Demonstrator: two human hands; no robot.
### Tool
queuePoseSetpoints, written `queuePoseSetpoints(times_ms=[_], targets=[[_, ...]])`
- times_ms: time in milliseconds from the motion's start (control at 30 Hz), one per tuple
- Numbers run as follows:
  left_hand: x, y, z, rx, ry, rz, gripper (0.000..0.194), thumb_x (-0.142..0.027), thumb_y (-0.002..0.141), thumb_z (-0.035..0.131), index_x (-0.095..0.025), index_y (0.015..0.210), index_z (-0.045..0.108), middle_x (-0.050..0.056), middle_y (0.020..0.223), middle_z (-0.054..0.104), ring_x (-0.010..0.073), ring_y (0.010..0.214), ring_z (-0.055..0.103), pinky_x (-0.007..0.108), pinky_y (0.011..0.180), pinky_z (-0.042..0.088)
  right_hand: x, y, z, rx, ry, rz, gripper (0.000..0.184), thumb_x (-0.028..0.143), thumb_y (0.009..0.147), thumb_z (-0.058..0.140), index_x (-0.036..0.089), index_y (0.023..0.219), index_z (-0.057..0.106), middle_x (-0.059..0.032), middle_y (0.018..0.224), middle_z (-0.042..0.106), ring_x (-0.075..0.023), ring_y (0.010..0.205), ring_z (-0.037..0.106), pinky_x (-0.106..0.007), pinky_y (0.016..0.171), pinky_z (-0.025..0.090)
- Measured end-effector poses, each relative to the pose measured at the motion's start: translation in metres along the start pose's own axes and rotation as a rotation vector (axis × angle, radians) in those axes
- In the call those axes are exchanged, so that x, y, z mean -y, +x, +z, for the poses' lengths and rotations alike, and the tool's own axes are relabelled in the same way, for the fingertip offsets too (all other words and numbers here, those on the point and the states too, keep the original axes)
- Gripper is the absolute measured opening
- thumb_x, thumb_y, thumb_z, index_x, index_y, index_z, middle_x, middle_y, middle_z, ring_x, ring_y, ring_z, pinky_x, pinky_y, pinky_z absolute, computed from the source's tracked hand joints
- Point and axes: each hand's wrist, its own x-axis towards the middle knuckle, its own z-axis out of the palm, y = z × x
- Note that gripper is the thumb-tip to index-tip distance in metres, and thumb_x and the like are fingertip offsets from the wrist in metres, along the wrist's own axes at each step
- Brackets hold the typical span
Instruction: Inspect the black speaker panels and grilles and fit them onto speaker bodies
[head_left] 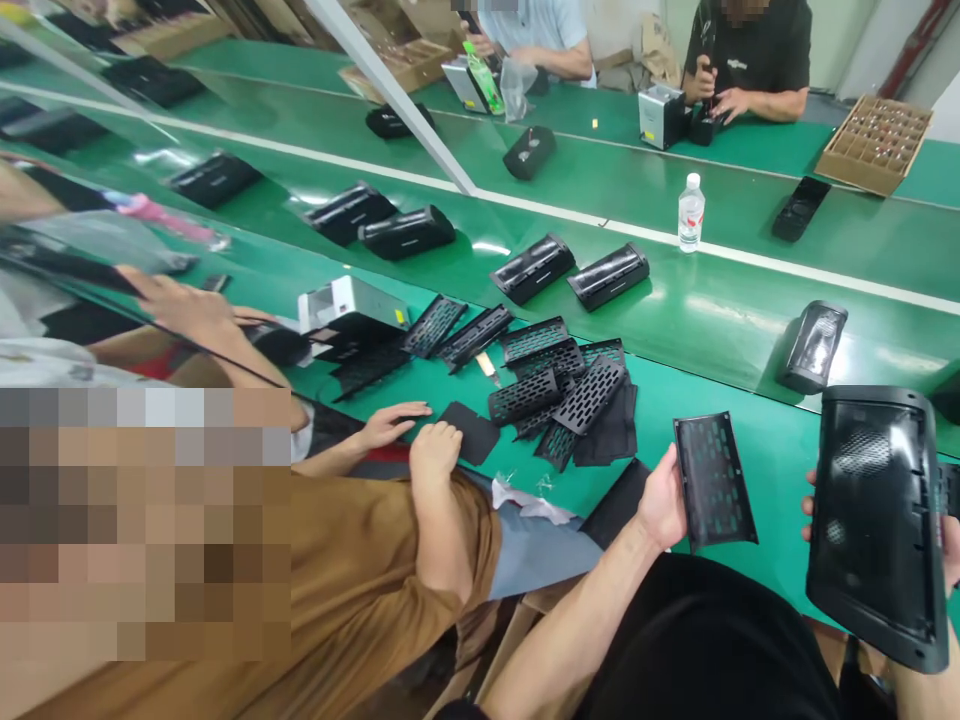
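Observation:
My left hand (661,497) grips a black perforated grille panel (714,480) by its left edge, holding it just above the green table. My right hand (951,540) is mostly hidden behind a large black speaker housing (875,520) that it holds upright at the right edge of view; only fingertips show at the housing's sides. A heap of several more black grille panels (559,385) lies on the table to the left of my hands.
A co-worker in a brown shirt at my left presses both hands (420,440) on a black sheet (469,432). Black speaker bodies (608,275) lie along the green conveyor (720,300). A water bottle (691,212), a cardboard tray (874,143) and two seated people are across it.

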Motion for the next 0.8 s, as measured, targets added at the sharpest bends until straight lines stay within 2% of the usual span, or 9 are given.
queuePoseSetpoints(times_ms=[100,167,267,333,400,467,567,667,800], targets=[[0.007,0.007,0.005,0.011,-0.007,0.007,0.069,-0.073,0.095,0.064,-0.013,0.125,0.077,0.014,0.115,0.082,0.0300,0.108,0.076,0.046,0.112,0.051,0.015,-0.002,0.003,-0.024,-0.036,0.079,0.069,0.079,0.077,0.069,0.030,0.124,0.080,-0.0163,0.114,0.083,-0.0451,0.098,0.080,-0.062,0.083,0.066],[0.015,0.013,0.012,0.043,-0.014,0.048,0.075,-0.080,0.088,0.068,-0.014,0.123,0.078,0.013,0.116,0.082,0.0311,0.111,0.076,0.047,0.112,0.051,0.028,0.000,0.017,-0.066,-0.239,-0.033,0.062,0.064,0.077,0.080,0.032,0.130,0.077,-0.0109,0.118,0.083,-0.0410,0.102,0.080,-0.055,0.087,0.066],[0.027,0.021,0.032,0.178,-0.023,0.138,0.087,-0.087,0.081,0.069,-0.014,0.127,0.078,0.015,0.128,0.079,0.0357,0.127,0.070,0.048,0.117,0.048,0.046,0.004,0.058,-0.121,-0.680,-0.264,0.087,0.059,0.079,0.084,0.032,0.157,0.056,-0.0089,0.147,0.070,-0.0391,0.129,0.069,-0.050,0.106,0.059],[0.033,0.024,0.046,0.304,-0.023,0.166,0.096,-0.091,0.080,0.065,-0.012,0.135,0.075,0.017,0.138,0.075,0.0391,0.137,0.064,0.051,0.123,0.043,0.053,0.008,0.088,-0.124,-0.975,-0.280,0.102,0.065,0.084,0.078,0.031,0.170,0.036,-0.0129,0.151,0.066,-0.0392,0.129,0.069,-0.053,0.109,0.055],[0.037,0.026,0.057,0.399,-0.025,0.186,0.101,-0.092,0.082,0.061,-0.011,0.141,0.072,0.019,0.142,0.072,0.0410,0.144,0.059,0.053,0.127,0.037,0.058,0.010,0.112,-0.127,-1.194,-0.250,0.108,0.070,0.087,0.071,0.030,0.175,0.022,-0.0159,0.149,0.067,-0.0392,0.121,0.073,-0.057,0.107,0.054],[0.040,0.027,0.062,0.441,-0.031,0.211,0.103,-0.093,0.084,0.057,-0.010,0.144,0.069,0.020,0.144,0.071,0.0418,0.147,0.055,0.054,0.130,0.032,0.061,0.012,0.129,-0.146,-1.320,-0.250,0.110,0.073,0.085,0.069,0.030,0.175,0.022,-0.0164,0.151,0.064,-0.0403,0.122,0.072,-0.058,0.107,0.053],[0.044,0.032,0.061,0.451,-0.034,0.236,0.106,-0.093,0.086,0.053,-0.008,0.145,0.068,0.022,0.145,0.069,0.0438,0.148,0.054,0.057,0.133,0.028,0.062,0.016,0.142,-0.188,-1.425,-0.251,0.110,0.075,0.081,0.068,0.030,0.173,0.027,-0.0158,0.151,0.065,-0.0417,0.125,0.071,-0.057,0.105,0.054],[0.047,0.037,0.058,0.454,-0.023,0.254,0.104,-0.092,0.089,0.048,-0.008,0.148,0.066,0.022,0.148,0.068,0.0430,0.151,0.052,0.057,0.133,0.027,0.062,0.021,0.149,-0.216,-1.488,-0.245,0.110,0.076,0.079,0.065,0.029,0.172,0.030,-0.0162,0.147,0.067,-0.0414,0.118,0.074,-0.055,0.099,0.056],[0.046,0.038,0.059,0.421,-0.019,0.310,0.102,-0.090,0.087,0.055,-0.010,0.150,0.064,0.021,0.151,0.066,0.0420,0.151,0.051,0.055,0.133,0.031,0.059,0.026,0.152,-0.220,-1.542,-0.255,0.111,0.077,0.079,0.064,0.027,0.172,0.030,-0.0171,0.149,0.065,-0.0421,0.119,0.073,-0.054,0.097,0.057]])
